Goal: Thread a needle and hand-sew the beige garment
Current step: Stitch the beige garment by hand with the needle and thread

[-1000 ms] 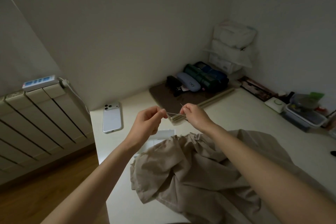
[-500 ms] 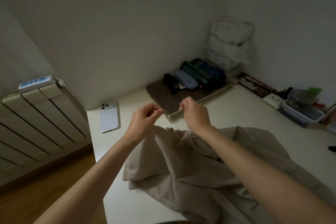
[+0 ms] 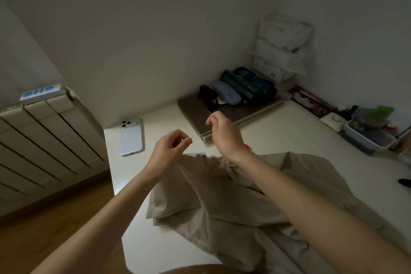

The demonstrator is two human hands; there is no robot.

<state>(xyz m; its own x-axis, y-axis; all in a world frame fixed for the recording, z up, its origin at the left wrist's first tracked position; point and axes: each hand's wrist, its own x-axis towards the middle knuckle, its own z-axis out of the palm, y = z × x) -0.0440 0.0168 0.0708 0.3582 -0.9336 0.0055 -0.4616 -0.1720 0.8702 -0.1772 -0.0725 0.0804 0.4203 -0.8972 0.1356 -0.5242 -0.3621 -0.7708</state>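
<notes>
The beige garment (image 3: 233, 202) lies crumpled on the white table (image 3: 300, 140), under both my forearms. Above its far edge, my left hand (image 3: 171, 151) hovers with thumb and forefinger pinched together, as on a thread end. My right hand (image 3: 223, 134) is raised a little further back, its fingertips pinched on the needle, which is too fine to make out. A short bright strand of thread (image 3: 207, 134) shows beside my right palm. The two hands are a hand's width apart.
A white phone (image 3: 131, 138) lies face down at the table's left edge, next to a radiator (image 3: 44, 140). A brown pad (image 3: 195, 111) holds a glasses case (image 3: 226, 95) and rolled pouches (image 3: 249, 85). A plastic box (image 3: 369, 138) stands at the right.
My hands were close together with the thread stretched between them. They have drawn apart, the right hand rising and the left dropping back. The garment has spread flatter on the table.
</notes>
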